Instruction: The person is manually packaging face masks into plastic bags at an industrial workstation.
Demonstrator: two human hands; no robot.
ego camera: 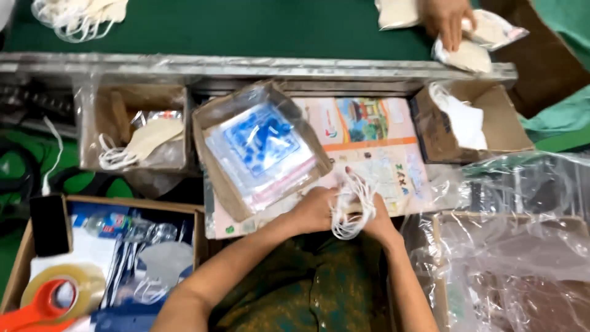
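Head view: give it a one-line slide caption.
Both hands bunch white mask loops beside a cardboard box of clear pouches.

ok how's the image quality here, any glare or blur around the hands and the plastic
Head view: soft all over, with slight motion blur on the left hand, the right hand and the white ear loops they grip; pale glare on the clear plastic sheeting at right and on the clear bags in the open box; lighting is even, shadows faint.

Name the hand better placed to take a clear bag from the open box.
Left, probably. The left hand lies right beside the box of clear bags; the right hand is farther away, tangled in white mask loops.
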